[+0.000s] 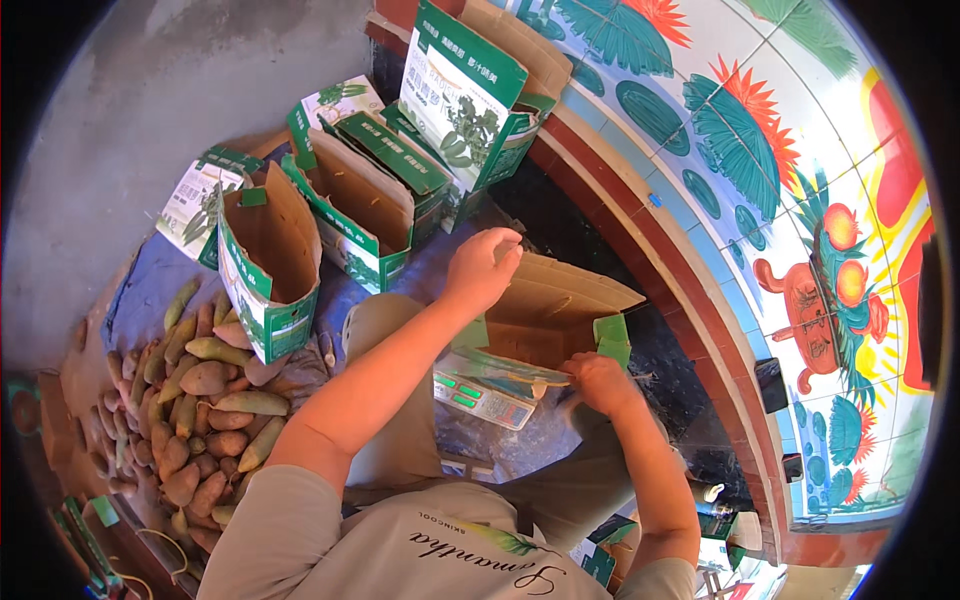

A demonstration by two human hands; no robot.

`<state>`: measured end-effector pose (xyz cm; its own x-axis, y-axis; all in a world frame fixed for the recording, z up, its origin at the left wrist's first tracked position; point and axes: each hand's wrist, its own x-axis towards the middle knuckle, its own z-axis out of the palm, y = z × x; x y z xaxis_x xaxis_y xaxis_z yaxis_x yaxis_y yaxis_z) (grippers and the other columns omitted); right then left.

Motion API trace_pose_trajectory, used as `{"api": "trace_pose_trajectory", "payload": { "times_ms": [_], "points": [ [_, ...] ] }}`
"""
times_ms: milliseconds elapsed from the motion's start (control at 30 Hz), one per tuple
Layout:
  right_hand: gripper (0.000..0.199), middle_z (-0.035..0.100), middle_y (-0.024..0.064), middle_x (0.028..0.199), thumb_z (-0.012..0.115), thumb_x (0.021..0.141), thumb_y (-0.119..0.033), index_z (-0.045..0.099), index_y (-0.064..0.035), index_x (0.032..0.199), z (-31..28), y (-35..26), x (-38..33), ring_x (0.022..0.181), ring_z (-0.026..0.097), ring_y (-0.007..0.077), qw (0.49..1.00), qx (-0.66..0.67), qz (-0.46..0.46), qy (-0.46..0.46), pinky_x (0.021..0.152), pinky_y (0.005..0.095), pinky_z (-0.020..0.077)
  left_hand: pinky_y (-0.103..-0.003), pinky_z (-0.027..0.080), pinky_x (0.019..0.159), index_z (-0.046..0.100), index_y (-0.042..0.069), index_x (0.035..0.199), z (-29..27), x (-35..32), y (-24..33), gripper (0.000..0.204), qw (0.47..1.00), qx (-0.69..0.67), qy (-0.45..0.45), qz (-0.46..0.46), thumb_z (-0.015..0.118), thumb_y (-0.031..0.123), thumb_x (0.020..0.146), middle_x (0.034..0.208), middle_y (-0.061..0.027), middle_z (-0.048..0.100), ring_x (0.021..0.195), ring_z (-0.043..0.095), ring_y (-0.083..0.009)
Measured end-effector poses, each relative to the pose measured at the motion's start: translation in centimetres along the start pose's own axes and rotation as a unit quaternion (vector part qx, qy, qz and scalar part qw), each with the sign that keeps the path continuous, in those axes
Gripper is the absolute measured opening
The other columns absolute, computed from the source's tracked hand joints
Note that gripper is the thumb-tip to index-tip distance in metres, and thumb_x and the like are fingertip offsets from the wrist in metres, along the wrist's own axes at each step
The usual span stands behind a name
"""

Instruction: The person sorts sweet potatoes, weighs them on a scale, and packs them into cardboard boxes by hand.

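An open cardboard box (545, 335) with green end flaps stands between my knees, its brown inside showing. It rests on or right behind a digital scale (485, 400) with green displays. My left hand (485, 268) is at the box's far left corner, fingers curled at the edge of the far flap; its fingertips are partly hidden. My right hand (603, 383) is closed on the near wall of the box, close to its right corner. No contents show in the part of the box that I can see.
To the left lies a heap of sweet potatoes and green radishes (205, 420). Beyond it stand several green and white boxes, including an open box (270, 255) and a tall box (465, 100). A red-brown tiled ledge (640, 235) and painted tile wall (720, 130) curve along the right.
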<state>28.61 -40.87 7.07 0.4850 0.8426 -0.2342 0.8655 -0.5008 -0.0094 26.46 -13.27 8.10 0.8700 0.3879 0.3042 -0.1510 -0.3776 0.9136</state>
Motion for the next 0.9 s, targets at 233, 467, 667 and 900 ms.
{"api": "trace_pose_trajectory", "payload": {
  "times_ms": [233,467,667,900],
  "points": [
    [0.014,0.064,0.0074,0.088,0.062,0.080,-0.016,0.066,-0.0115,0.093,0.7,-0.5,-0.3,0.087,0.063,0.0266,0.987,0.143,0.035,0.069,0.076,0.0375,0.0508,-0.032,0.048,0.084,0.062,0.002,0.107,0.6,-0.1,-1.0,0.025,0.999,0.045,-0.011,0.023,0.060,0.016,0.086,0.104,-0.0135,0.065,0.098,0.062,-0.0236],
    [0.023,0.065,0.0114,0.092,0.066,0.081,-0.024,0.066,-0.0072,0.097,-1.1,-0.4,-0.9,0.090,0.062,0.0303,0.965,0.243,0.026,0.097,0.078,0.0397,0.0498,-0.033,0.046,0.088,0.061,-0.001,0.108,1.7,-0.3,-1.1,0.026,0.997,0.061,-0.045,0.005,0.059,0.015,0.086,0.106,-0.0130,0.064,0.101,0.061,-0.0240],
    [0.022,0.064,0.0143,0.092,0.065,0.085,-0.018,0.065,-0.0010,0.100,-2.0,3.8,-1.4,0.090,0.062,0.0284,0.858,0.373,0.165,0.312,0.080,0.0349,0.0481,-0.038,0.037,0.101,0.060,0.006,0.111,1.4,-0.4,0.2,0.032,0.988,0.136,-0.068,-0.032,0.062,0.019,0.083,0.123,-0.0167,0.055,0.121,0.047,-0.0300],
    [0.029,0.062,0.0177,0.097,0.062,0.085,-0.015,0.061,-0.0022,0.110,3.8,9.8,-1.3,0.087,0.061,0.0319,0.825,0.251,0.324,0.389,0.077,0.0412,0.0479,-0.047,0.024,0.109,0.047,0.010,0.128,1.8,-0.6,-2.7,0.055,0.966,0.255,0.048,-0.008,0.066,0.024,0.078,0.140,-0.0224,0.036,0.132,0.026,-0.0431]
  ]
}}
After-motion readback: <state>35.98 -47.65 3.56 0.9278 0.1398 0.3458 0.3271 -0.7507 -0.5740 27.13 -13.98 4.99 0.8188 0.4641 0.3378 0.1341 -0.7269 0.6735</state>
